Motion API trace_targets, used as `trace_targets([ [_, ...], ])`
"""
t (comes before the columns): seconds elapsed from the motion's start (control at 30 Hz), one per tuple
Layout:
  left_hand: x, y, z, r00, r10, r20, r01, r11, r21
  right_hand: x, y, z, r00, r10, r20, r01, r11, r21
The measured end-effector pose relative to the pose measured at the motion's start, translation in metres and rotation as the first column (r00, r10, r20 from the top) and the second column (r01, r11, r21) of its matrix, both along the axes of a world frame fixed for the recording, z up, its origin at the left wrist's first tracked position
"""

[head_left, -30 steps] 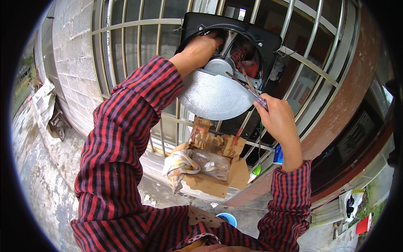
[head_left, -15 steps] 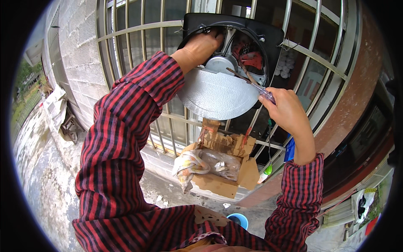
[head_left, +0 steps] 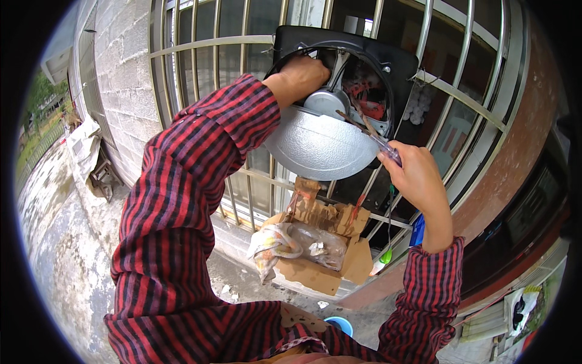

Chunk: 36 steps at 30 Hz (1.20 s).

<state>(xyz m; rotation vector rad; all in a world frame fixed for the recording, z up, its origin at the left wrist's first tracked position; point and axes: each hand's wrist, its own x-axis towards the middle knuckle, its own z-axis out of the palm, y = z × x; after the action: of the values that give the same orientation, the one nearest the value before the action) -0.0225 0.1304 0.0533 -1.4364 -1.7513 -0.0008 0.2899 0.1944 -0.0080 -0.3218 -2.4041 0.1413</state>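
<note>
Our right hand [head_left: 417, 173] has its fingers clamped on the handle of a slim tool [head_left: 390, 151], brownish shaft slanting up-left toward the round grey part [head_left: 323, 102]; can't confirm tip contact. Left hand [head_left: 303, 76] is inside the opening of the black housing [head_left: 405, 76], which sits against the window bars [head_left: 245, 48]; fingertips hidden, can't tell if they grip. Silver textured cover [head_left: 321, 145] bulges below the opening. Step looks like working inside the housing. Next move calls for us to steady it left-handed, guide the tip precisely.

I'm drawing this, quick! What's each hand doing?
Left hand: partly hidden in the black frame, can't tell.
Right hand: closed, holding a clear-handled tool.
</note>
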Motion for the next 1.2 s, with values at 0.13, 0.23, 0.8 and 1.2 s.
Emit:
trace_targets([
  [0.13, -0.019, 0.014, -0.012, 0.972, -0.115, 0.205, 0.076, 0.979, 0.189, 0.001, -0.001, 0.000, 0.998, -0.059, 0.027, 0.058, 0.998, 0.018],
  [0.23, -0.026, 0.021, -0.016, 0.932, -0.184, 0.311, 0.104, 0.961, 0.255, 0.001, -0.001, -0.001, 0.998, -0.054, 0.026, 0.055, 0.998, -0.030],
  [0.8, -0.002, 0.000, 0.010, 0.984, -0.013, -0.176, -0.007, 0.994, -0.112, 0.004, 0.001, -0.012, 0.993, -0.089, -0.080, 0.093, 0.994, 0.054],
  [1.2, 0.007, 0.004, 0.014, 0.940, 0.216, -0.266, -0.273, 0.941, -0.201, 0.001, 0.008, -0.022, 0.993, -0.063, -0.104, 0.069, 0.996, 0.060],
])
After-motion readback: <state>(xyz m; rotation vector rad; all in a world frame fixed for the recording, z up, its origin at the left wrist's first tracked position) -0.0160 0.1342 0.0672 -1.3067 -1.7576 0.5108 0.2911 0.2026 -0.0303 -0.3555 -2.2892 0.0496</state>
